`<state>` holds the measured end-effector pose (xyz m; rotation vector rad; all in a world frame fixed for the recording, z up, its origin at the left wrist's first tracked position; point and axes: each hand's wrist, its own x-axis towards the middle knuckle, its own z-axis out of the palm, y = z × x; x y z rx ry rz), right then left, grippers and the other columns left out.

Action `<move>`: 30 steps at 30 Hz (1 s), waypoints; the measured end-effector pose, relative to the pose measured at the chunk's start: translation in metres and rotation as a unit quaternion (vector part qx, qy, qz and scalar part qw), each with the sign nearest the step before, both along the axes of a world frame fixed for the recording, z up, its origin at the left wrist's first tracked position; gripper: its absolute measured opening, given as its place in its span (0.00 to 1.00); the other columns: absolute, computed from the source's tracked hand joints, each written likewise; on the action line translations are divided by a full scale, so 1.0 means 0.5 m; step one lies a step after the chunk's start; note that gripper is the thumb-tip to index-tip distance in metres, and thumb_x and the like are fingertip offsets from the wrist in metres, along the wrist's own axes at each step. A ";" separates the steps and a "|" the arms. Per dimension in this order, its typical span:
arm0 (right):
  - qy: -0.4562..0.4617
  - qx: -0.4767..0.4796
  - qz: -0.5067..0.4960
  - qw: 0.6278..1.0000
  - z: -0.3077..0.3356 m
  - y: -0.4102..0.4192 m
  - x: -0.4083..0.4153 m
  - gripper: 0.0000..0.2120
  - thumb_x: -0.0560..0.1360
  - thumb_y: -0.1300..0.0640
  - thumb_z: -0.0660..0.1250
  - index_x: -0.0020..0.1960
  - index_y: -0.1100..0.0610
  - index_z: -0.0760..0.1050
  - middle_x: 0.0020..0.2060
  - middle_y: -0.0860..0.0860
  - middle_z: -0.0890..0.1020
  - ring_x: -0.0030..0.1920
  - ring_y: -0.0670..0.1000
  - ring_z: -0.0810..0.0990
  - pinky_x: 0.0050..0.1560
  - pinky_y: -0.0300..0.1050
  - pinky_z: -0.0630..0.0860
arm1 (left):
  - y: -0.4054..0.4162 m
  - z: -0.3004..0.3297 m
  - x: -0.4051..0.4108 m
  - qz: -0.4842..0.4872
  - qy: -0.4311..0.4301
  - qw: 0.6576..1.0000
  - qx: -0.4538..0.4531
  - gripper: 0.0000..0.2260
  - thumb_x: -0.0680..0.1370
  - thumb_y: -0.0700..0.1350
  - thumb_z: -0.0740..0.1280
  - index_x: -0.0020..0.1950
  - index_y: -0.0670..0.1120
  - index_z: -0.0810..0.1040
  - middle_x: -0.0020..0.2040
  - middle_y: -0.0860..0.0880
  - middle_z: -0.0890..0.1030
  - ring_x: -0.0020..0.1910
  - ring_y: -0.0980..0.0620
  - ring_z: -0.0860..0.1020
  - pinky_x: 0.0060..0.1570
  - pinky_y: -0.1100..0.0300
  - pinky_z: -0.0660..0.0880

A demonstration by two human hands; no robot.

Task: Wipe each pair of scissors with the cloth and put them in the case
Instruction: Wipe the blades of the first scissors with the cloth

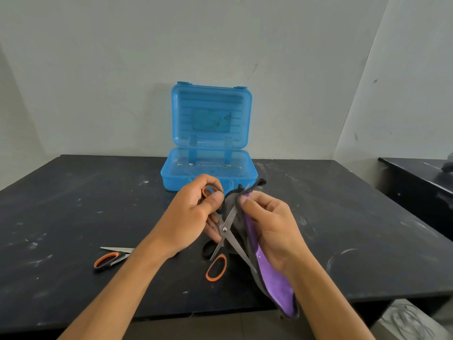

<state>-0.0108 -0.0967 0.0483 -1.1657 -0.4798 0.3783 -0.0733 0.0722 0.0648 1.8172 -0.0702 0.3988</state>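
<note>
Scissors (226, 228) gripped by left hand (193, 217) | right hand (269, 229) pinches cloth (272, 283) | scuffed black table (73, 204) | pale walls

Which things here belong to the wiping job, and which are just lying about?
Part of the job:
- open scissors, gripped by the left hand
- cloth, held by the right hand
- second scissors on the table
- open blue case

Lying about:
- side table at far right
- clutter on the floor
</note>
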 end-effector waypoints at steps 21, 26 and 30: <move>-0.061 -0.112 0.039 0.991 -0.019 -0.001 -0.011 0.02 0.77 0.64 0.76 0.49 0.61 0.85 0.45 0.61 0.89 0.44 0.56 0.87 0.51 0.49 0.85 | 0.007 0.008 -0.001 0.025 -0.011 0.999 -0.016 0.02 0.83 0.43 0.64 0.51 0.47 0.76 0.32 0.47 0.78 0.24 0.40 0.80 0.22 0.57 0.76; -0.072 -0.133 0.020 0.988 -0.025 0.007 -0.011 0.07 0.76 0.63 0.78 0.52 0.64 0.84 0.46 0.64 0.88 0.44 0.53 0.86 0.53 0.47 0.84 | 0.006 0.004 -0.005 0.039 -0.031 0.998 0.027 0.03 0.83 0.43 0.64 0.50 0.48 0.76 0.27 0.50 0.76 0.18 0.47 0.74 0.16 0.61 0.67; -0.110 -0.177 -0.008 0.978 -0.027 0.015 -0.012 0.05 0.76 0.60 0.78 0.48 0.61 0.84 0.38 0.55 0.88 0.37 0.49 0.85 0.43 0.41 0.82 | 0.005 0.001 -0.005 0.048 -0.040 0.997 0.040 0.04 0.82 0.43 0.65 0.48 0.49 0.77 0.28 0.53 0.74 0.17 0.54 0.68 0.19 0.66 0.65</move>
